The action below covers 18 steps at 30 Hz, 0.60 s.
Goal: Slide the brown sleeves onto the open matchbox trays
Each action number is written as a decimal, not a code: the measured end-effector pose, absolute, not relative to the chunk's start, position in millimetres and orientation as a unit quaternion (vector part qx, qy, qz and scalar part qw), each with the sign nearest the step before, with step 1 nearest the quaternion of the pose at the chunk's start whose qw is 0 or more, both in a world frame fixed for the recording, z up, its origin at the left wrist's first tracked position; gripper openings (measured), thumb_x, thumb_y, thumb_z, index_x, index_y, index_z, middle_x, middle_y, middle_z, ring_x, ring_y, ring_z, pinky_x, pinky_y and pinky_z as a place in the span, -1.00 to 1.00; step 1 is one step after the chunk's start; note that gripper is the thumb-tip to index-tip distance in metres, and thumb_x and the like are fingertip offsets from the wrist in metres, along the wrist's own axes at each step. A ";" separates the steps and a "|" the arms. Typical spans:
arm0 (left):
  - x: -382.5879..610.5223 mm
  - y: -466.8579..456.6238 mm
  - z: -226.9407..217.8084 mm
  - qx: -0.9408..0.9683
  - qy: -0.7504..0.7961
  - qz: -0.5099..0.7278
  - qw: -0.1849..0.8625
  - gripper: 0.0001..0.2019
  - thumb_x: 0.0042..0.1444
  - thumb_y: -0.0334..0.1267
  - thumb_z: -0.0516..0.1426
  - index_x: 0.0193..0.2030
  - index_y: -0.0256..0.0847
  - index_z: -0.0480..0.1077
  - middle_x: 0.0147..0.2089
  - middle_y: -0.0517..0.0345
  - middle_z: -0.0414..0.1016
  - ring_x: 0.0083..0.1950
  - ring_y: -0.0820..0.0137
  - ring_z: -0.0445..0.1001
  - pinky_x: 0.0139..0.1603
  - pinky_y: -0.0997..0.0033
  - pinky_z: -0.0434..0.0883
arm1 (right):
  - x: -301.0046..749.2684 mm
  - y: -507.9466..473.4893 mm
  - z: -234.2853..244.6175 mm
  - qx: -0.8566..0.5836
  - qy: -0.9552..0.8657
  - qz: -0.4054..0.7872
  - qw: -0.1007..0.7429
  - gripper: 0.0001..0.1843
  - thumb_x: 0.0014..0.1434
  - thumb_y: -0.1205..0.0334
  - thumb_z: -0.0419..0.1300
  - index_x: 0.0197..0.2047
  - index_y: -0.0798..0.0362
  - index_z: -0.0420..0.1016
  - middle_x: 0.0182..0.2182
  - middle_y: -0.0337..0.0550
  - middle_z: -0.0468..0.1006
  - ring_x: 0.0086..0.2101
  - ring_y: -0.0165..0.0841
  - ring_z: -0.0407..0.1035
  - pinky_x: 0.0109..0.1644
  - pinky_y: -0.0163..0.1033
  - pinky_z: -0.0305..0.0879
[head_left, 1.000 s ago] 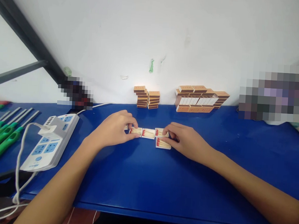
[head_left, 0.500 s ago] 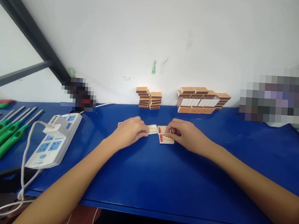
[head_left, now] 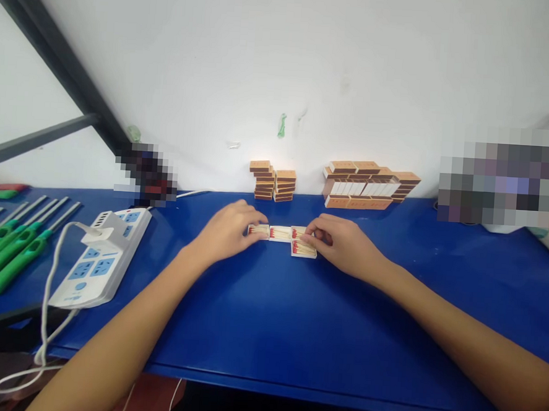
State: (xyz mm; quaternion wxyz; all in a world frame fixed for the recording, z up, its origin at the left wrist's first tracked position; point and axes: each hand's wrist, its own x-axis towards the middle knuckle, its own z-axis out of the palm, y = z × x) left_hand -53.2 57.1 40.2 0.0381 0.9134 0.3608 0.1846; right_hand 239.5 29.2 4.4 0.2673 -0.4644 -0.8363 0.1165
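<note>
Several open white trays of red-tipped matches lie side by side on the blue table. My left hand rests with curled fingers on the leftmost tray, fingertips touching it. A middle tray lies uncovered between my hands. My right hand has its fingers pinched on the right-hand trays, one of them set a little nearer to me than the row.
Two stacks of brown matchboxes and a wider pile stand against the white wall. A white power strip with its cord lies at left, beside several green-handled lighters. A blurred patch sits at the far right.
My left hand slid right along the row, uncovered the left trays, and now touches the leftmost one. My right hand stayed on the right-hand trays. The camera shifted slightly.
</note>
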 end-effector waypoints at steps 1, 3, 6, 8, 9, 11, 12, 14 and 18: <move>-61.7 58.4 48.1 0.897 0.397 0.188 0.039 -0.75 0.30 -0.15 0.27 0.06 -0.17 0.58 -0.10 0.04 0.65 -0.06 0.23 0.52 -0.02 0.23 0.41 | 240.5 27.7 5.0 -0.466 -0.834 0.106 0.275 -0.82 0.40 0.15 0.19 -0.25 0.00 0.52 -0.38 -0.20 0.49 -0.41 -0.36 0.32 -0.31 -0.24 0.18; -79.8 61.9 62.3 0.870 0.460 0.162 0.072 -0.71 0.26 -0.10 0.28 0.05 -0.16 0.58 -0.15 0.08 0.65 -0.20 0.29 0.52 -0.15 0.28 0.40 | 242.9 25.7 5.8 -0.472 -0.829 0.084 0.287 -0.79 0.42 0.14 0.17 -0.27 0.00 0.49 -0.38 -0.19 0.49 -0.41 -0.35 0.32 -0.31 -0.23 0.18; -100.6 67.4 72.3 0.848 0.512 0.080 0.114 -0.78 0.20 -0.19 0.26 -0.06 -0.19 0.61 -0.25 0.10 0.66 -0.26 0.31 0.54 -0.22 0.33 0.38 | 247.2 25.6 4.9 -0.486 -0.823 0.065 0.287 -0.78 0.41 0.13 0.16 -0.28 0.00 0.48 -0.38 -0.19 0.49 -0.42 -0.35 0.32 -0.32 -0.22 0.18; -106.6 69.3 71.5 0.839 0.523 0.043 0.145 -0.84 0.17 -0.25 0.23 -0.17 -0.19 0.62 -0.29 0.10 0.66 -0.28 0.32 0.55 -0.24 0.35 0.37 | 249.9 26.9 3.4 -0.492 -0.821 0.061 0.284 -0.78 0.41 0.12 0.16 -0.29 0.00 0.47 -0.38 -0.19 0.49 -0.42 -0.35 0.33 -0.33 -0.22 0.18; -107.6 69.5 70.0 0.836 0.522 0.031 0.165 -0.86 0.16 -0.27 0.22 -0.21 -0.19 0.62 -0.30 0.11 0.66 -0.29 0.32 0.56 -0.24 0.36 0.37 | 251.1 27.6 2.6 -0.494 -0.820 0.059 0.283 -0.77 0.40 0.12 0.16 -0.29 0.00 0.47 -0.39 -0.19 0.49 -0.43 -0.34 0.33 -0.33 -0.21 0.18; -107.8 68.9 67.0 0.832 0.514 0.018 0.206 -0.88 0.13 -0.30 0.21 -0.26 -0.18 0.60 -0.30 0.13 0.66 -0.30 0.34 0.57 -0.27 0.39 0.38 | 253.0 28.6 1.5 -0.496 -0.820 0.055 0.281 -0.77 0.40 0.11 0.16 -0.30 0.00 0.47 -0.39 -0.18 0.50 -0.43 -0.34 0.33 -0.34 -0.21 0.19; -107.7 68.3 65.9 0.829 0.513 0.016 0.222 -0.89 0.12 -0.30 0.21 -0.26 -0.18 0.59 -0.31 0.14 0.65 -0.31 0.35 0.57 -0.29 0.40 0.37 | 253.6 28.8 1.2 -0.497 -0.820 0.053 0.280 -0.76 0.40 0.11 0.16 -0.31 0.00 0.47 -0.39 -0.18 0.50 -0.43 -0.34 0.33 -0.33 -0.21 0.19; -107.8 67.6 64.8 0.823 0.523 0.019 0.223 -0.90 0.10 -0.28 0.22 -0.26 -0.18 0.57 -0.34 0.15 0.63 -0.34 0.35 0.55 -0.33 0.41 0.35 | 254.1 28.7 1.1 -0.497 -0.820 0.051 0.280 -0.76 0.40 0.12 0.16 -0.30 0.00 0.47 -0.38 -0.18 0.51 -0.42 -0.34 0.34 -0.32 -0.20 0.20; -109.0 68.8 63.8 0.822 0.544 0.052 0.159 -0.77 0.16 -0.16 0.24 -0.10 -0.20 0.56 -0.28 0.10 0.62 -0.32 0.33 0.53 -0.30 0.38 0.34 | 254.1 28.0 1.0 -0.499 -0.819 0.053 0.278 -0.76 0.40 0.11 0.15 -0.30 0.00 0.47 -0.38 -0.18 0.50 -0.42 -0.35 0.33 -0.33 -0.21 0.19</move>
